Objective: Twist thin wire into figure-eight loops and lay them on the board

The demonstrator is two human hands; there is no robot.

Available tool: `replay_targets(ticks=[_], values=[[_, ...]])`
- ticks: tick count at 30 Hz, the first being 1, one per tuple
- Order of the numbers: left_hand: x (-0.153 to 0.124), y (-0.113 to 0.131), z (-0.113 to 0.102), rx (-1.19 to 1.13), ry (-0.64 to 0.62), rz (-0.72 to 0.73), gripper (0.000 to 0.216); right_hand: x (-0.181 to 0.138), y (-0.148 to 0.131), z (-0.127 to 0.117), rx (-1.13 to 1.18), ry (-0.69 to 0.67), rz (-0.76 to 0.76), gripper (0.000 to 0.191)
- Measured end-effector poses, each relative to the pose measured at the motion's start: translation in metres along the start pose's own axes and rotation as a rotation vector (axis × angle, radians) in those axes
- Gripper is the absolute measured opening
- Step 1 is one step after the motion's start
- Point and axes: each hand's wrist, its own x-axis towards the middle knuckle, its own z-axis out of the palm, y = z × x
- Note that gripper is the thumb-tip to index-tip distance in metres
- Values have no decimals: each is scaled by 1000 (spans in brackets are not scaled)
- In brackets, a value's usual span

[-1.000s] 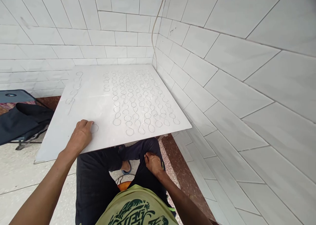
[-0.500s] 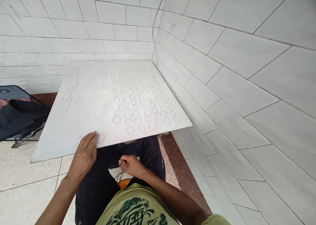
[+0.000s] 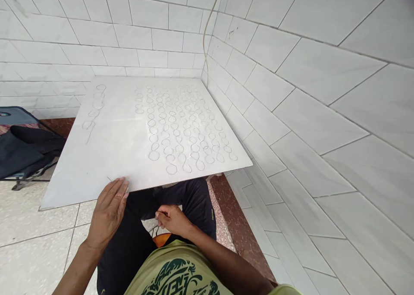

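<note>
A large white board (image 3: pixel 123 157) lies before me, bearing rows of thin dark looped figures (image 3: pixel 177 133) on its right part. A column of joined loops with a long tail (image 3: pixel 93 113) runs down its left part. My left hand (image 3: pixel 110 206) rests on the board's near edge, fingers stretched out, with a short dark line (image 3: pixel 110 179) beside the fingertips. Over my lap, below the board, my right hand (image 3: pixel 171 219) is closed with the fingers curled in. Whatever those fingers may hold is hidden.
White tiled walls (image 3: pixel 291 101) meet in a corner behind and right of the board. A cable (image 3: pixel 205 36) hangs down that corner. At left stands a folding chair (image 3: pixel 19 114) with dark cloth (image 3: pixel 29 146) on it. Below lies a speckled floor (image 3: pixel 29 265).
My left hand has slid slightly down toward the near edge. The oval loop that showed right of its fingertips is no longer visible. My right hand stays over my lap; the view shifted slightly.
</note>
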Motion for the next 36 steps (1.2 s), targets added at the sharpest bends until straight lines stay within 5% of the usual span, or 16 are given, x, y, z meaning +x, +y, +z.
replay_targets(ticks=[5, 7, 11, 18, 26, 31, 36], values=[[3, 56, -3, -248, 397, -464, 36, -11, -29, 4, 291, -139, 33, 36], [4, 75, 5, -489, 447, -680, 44, -15, -44, 7, 395, -185, 20, 44], [-2, 95, 28, -854, 502, -806, 47, -19, -68, 14, 604, -190, -40, 55], [-28, 111, 39, -1000, 423, -824, 39, -21, -76, 14, 744, 43, -105, 39], [-58, 110, 50, -1124, 248, -932, 29, -20, -58, 9, 669, 80, -82, 34], [-60, 92, 36, -1158, 99, -950, 45, -18, -55, -6, 406, -53, -65, 39], [-54, 75, 26, -981, -65, -927, 31, -13, -59, -17, 175, -207, -74, 42]])
